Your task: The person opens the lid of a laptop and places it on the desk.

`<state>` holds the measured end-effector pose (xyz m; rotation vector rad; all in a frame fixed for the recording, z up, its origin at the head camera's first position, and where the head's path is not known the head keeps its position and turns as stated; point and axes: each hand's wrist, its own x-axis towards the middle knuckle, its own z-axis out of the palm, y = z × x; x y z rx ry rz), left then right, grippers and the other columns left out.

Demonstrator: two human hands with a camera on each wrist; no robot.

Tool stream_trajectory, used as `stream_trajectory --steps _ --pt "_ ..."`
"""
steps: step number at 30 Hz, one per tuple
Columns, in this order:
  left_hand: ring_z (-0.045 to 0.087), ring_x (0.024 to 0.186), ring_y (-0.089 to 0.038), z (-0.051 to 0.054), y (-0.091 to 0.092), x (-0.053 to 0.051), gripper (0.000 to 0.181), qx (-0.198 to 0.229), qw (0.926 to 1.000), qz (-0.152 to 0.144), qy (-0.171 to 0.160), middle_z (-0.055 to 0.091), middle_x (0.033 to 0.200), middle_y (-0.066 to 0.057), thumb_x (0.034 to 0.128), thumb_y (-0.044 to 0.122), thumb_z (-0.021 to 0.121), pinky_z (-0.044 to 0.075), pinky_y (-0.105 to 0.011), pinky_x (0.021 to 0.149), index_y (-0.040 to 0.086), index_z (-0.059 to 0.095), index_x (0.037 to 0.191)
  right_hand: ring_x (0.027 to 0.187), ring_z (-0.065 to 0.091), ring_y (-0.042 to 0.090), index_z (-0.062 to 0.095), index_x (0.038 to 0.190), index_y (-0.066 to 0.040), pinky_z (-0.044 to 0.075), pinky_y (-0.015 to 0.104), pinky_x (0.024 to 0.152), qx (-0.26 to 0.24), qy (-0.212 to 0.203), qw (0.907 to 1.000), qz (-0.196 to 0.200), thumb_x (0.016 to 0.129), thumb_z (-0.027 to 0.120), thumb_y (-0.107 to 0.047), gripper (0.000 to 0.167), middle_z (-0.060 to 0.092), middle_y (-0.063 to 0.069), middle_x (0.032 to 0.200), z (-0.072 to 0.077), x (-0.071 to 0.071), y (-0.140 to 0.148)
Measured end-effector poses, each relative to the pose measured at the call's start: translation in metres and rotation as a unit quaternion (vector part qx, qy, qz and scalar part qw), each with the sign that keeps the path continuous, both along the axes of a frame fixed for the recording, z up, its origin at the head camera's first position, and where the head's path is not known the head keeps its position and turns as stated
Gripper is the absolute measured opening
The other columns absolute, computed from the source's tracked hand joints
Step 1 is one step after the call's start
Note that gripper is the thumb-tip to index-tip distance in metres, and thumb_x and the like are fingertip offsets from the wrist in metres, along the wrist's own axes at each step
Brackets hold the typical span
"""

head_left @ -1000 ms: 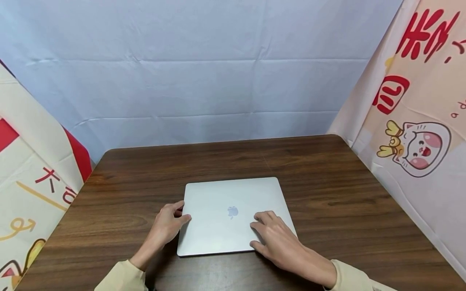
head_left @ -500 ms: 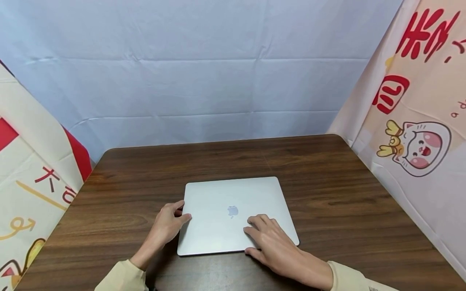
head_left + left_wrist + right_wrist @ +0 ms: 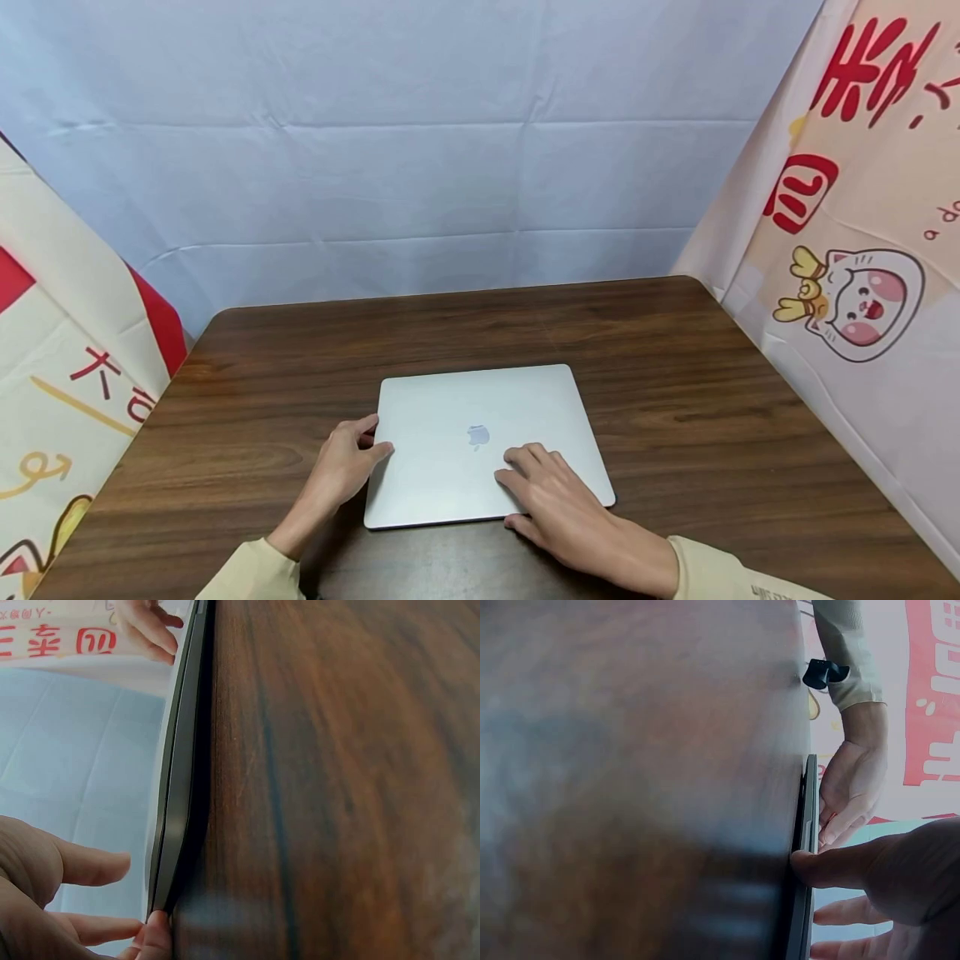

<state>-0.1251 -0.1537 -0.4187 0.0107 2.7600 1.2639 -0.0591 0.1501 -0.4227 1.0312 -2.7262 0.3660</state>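
Note:
A closed silver laptop [image 3: 450, 492] lies flat in the head view. At its left edge, the left hand [image 3: 343, 462] holds the side, thumb over the lid and fingertips against the edge. The left wrist view shows the left hand [image 3: 52, 900] with fingertips at the laptop's corner [image 3: 174, 825]. My right hand [image 3: 566, 512] rests on the lid's front right part, fingers spread and slightly bent. In the right wrist view, the right hand [image 3: 885, 885] has its thumb against the laptop's front edge [image 3: 807, 825], the other fingers over the lid.
The dark wooden table [image 3: 300, 350] has rounded far corners. Behind it hangs a pale blue cloth [image 3: 420, 167], with printed cloths at the left [image 3: 67, 350] and right [image 3: 900, 400]. A small black object [image 3: 825, 673] is at the left sleeve in the right wrist view.
The right hand has slid left along the laptop's front edge, its fingers shifting toward the logo. The left hand keeps its place, and the laptop stays closed.

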Motion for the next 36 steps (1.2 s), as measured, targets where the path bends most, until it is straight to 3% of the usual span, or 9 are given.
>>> stream_trajectory --steps 10,24,28,36 --pt "0.062 0.111 -0.034 0.000 0.002 0.000 0.052 -0.007 1.0000 0.002 0.004 0.055 0.135 -0.029 0.0962 0.006 0.069 0.053 -0.046 0.085 -0.011 0.054 0.143 0.110 0.056 0.021 0.074 0.116 -0.013 0.048 0.037 0.080 0.039 0.043 0.9983 0.011 0.085 0.084 -0.036 0.040 0.063 0.005 0.122 0.000 -0.007 0.001" --pt "0.062 0.108 -0.032 0.001 0.002 0.001 0.050 -0.004 0.9999 0.004 0.009 0.055 0.135 -0.030 0.0973 0.006 0.067 0.053 -0.045 0.085 -0.012 0.054 0.142 0.108 0.056 0.019 0.076 0.112 -0.014 0.048 0.037 0.078 0.034 0.040 0.9983 0.027 0.086 0.081 -0.039 0.036 0.064 0.003 0.119 0.001 -0.010 0.003" --pt "0.062 0.108 -0.032 0.000 0.002 0.001 0.050 -0.003 0.9999 0.004 0.009 0.055 0.135 -0.030 0.0974 0.006 0.066 0.053 -0.045 0.085 -0.012 0.054 0.142 0.102 0.057 0.018 0.075 0.103 -0.015 0.047 0.036 0.075 0.028 0.051 0.9976 0.037 0.085 0.080 -0.036 0.028 0.065 0.002 0.113 0.001 -0.011 0.002" --pt "0.062 0.106 -0.031 0.000 0.002 0.001 0.049 -0.004 0.9999 0.005 0.010 0.057 0.133 -0.029 0.0982 0.007 0.067 0.053 -0.044 0.083 -0.011 0.055 0.142 0.081 0.054 0.016 0.067 0.083 -0.016 0.045 0.029 0.062 0.050 0.118 0.9885 0.081 0.077 0.080 -0.032 0.021 0.064 -0.002 0.092 0.002 -0.015 -0.001"
